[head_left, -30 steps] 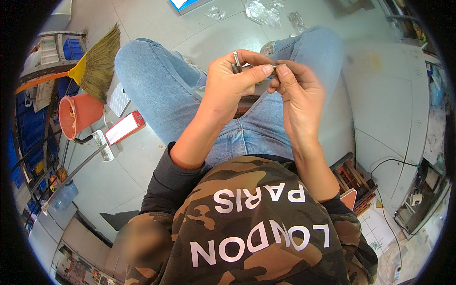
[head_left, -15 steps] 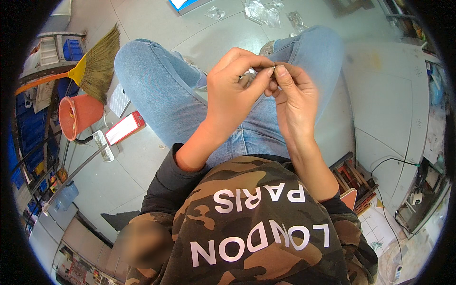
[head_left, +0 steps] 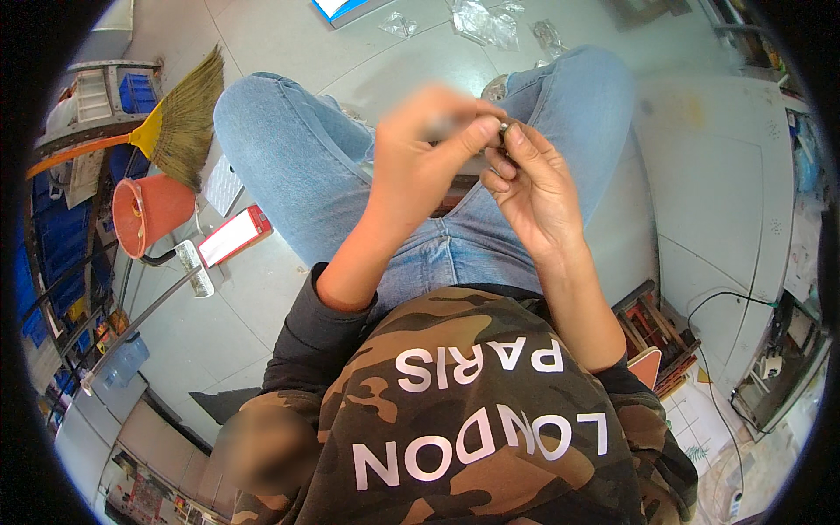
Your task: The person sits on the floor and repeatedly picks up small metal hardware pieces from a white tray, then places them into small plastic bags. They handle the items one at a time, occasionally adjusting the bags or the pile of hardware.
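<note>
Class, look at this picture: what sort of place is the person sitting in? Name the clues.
Probably a small workshop or storeroom: a tiled floor with a broom, an orange bucket and stacked blue bins.

Left hand [head_left: 420, 162] is motion-blurred; finger outlines cannot be made out. The small metal part [head_left: 505, 128] pinched at the fingertips of the right hand [head_left: 529, 188], touching the left hand, is too small to identify; most of it is covered by the fingers. Above the hands, clear plastic bags [head_left: 486, 22] are cut off by the picture's rim. A face below the hands is blurred.
</note>
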`<state>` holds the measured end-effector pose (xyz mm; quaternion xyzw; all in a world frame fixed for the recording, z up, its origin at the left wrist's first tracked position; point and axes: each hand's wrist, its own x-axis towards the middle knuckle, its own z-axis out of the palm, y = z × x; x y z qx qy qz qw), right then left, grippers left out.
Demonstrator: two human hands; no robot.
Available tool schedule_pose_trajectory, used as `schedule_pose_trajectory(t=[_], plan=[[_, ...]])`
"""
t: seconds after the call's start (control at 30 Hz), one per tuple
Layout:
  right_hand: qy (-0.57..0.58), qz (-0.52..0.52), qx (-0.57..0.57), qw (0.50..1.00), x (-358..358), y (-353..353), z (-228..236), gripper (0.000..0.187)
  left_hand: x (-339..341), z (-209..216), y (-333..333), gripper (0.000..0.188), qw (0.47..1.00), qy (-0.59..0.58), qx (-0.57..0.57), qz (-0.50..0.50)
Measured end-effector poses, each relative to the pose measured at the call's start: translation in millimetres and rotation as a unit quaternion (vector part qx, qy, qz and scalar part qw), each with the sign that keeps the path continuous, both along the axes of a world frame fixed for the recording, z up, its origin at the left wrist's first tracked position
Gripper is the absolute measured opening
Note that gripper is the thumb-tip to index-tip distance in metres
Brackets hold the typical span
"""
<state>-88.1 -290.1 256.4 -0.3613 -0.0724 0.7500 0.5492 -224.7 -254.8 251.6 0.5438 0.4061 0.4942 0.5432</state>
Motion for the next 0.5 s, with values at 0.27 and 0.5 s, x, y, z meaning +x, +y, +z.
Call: schedule_pose_trajectory(t=[0.27,0.5], plan=[[0.062,0.034,0.000,0.998,2.2,-0.7,-7.7,0.015,-10.6,-11.2,8.7,0.039,0.777,-0.505,-0.373,-0.044],[0.014,0.047,-0.009,0.999,-2.3,-3.6,-10.1,0.014,-3.3,-23.6,4.9,0.022,0.798,-0.470,-0.377,-0.002]])
